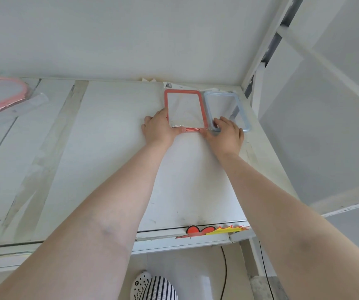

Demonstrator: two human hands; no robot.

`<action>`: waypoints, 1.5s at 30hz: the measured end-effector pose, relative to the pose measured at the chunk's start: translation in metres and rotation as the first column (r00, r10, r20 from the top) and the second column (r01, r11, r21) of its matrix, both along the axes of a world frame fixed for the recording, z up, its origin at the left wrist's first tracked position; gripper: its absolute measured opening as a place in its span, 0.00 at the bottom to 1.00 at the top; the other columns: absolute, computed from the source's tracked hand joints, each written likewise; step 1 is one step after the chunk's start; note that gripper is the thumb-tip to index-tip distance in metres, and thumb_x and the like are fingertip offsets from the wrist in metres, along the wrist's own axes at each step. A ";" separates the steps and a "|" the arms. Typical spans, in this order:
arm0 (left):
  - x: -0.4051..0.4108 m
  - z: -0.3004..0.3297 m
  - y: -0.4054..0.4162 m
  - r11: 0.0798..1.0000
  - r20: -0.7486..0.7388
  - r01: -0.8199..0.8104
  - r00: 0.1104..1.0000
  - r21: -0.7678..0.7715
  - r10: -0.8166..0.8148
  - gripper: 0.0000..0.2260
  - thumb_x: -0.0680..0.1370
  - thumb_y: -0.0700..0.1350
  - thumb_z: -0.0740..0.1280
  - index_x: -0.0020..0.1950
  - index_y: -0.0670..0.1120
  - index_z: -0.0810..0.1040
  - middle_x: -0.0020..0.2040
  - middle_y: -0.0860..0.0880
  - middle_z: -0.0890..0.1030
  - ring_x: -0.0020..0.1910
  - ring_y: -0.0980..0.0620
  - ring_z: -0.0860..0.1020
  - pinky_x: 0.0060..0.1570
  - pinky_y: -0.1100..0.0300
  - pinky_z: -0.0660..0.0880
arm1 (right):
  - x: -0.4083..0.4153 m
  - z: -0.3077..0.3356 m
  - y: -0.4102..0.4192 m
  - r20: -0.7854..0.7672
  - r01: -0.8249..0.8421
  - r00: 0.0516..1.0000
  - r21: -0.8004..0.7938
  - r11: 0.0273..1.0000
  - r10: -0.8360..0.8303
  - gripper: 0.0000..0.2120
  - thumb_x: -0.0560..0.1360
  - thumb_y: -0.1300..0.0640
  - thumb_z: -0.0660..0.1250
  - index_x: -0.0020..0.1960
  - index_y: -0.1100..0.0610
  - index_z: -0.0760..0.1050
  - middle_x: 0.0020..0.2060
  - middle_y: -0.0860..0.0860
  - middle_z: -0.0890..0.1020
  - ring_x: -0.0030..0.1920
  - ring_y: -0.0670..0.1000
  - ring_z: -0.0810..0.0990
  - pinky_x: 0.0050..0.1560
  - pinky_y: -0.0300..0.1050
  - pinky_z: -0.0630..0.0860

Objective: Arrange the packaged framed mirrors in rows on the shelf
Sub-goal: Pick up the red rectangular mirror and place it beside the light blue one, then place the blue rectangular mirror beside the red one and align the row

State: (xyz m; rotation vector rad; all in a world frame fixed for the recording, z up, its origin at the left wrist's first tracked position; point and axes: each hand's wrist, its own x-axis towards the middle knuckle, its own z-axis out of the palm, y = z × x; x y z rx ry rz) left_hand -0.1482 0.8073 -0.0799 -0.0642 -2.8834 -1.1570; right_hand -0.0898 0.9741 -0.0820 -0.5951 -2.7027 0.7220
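Observation:
A red-framed rectangular mirror (184,93) in clear wrap lies flat at the back right of the white shelf (113,152). A pale blue-framed mirror (244,113) lies right beside it, touching, against the shelf's right corner. My left hand (158,128) grips the red frame's near left corner, thumb along its front edge. My right hand (226,133) rests where the two frames meet, fingers curled over the blue frame's near left corner, thumb touching the red frame's near right corner. A pink round-framed mirror (3,95) in wrap lies at the shelf's far left.
A loose clear wrapper (32,103) lies next to the pink mirror. A barcode label and paper scraps (169,85) sit behind the red frame. A white upright post (260,50) bounds the shelf on the right. A red and yellow sticker (213,230) marks the front edge.

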 end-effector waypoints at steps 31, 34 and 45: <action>0.229 0.113 -0.153 0.903 0.212 0.209 0.968 -0.376 -0.135 0.25 0.74 0.45 0.67 0.71 0.51 0.69 0.68 0.47 0.74 0.67 0.45 0.73 0.65 0.55 0.68 | 0.188 0.110 -0.153 0.341 -0.511 0.807 -0.005 0.860 0.482 0.25 0.74 0.49 0.68 0.69 0.52 0.70 0.63 0.52 0.77 0.67 0.55 0.69 0.62 0.49 0.72; 0.254 0.115 -0.184 0.910 0.208 0.188 0.971 -0.370 -0.116 0.25 0.74 0.44 0.67 0.70 0.51 0.70 0.67 0.49 0.75 0.66 0.46 0.73 0.63 0.55 0.69 | 0.211 0.110 -0.184 0.312 -0.521 0.807 -0.026 0.853 0.502 0.24 0.74 0.50 0.68 0.69 0.52 0.70 0.64 0.51 0.76 0.67 0.53 0.69 0.59 0.48 0.73; 0.358 0.128 -0.380 0.944 0.149 0.042 0.989 -0.326 0.007 0.24 0.72 0.40 0.67 0.67 0.49 0.74 0.66 0.47 0.78 0.65 0.45 0.75 0.63 0.54 0.72 | 0.314 0.109 -0.367 0.324 -0.554 0.771 -0.085 0.828 0.549 0.22 0.73 0.51 0.68 0.67 0.51 0.73 0.62 0.51 0.78 0.63 0.55 0.75 0.57 0.47 0.74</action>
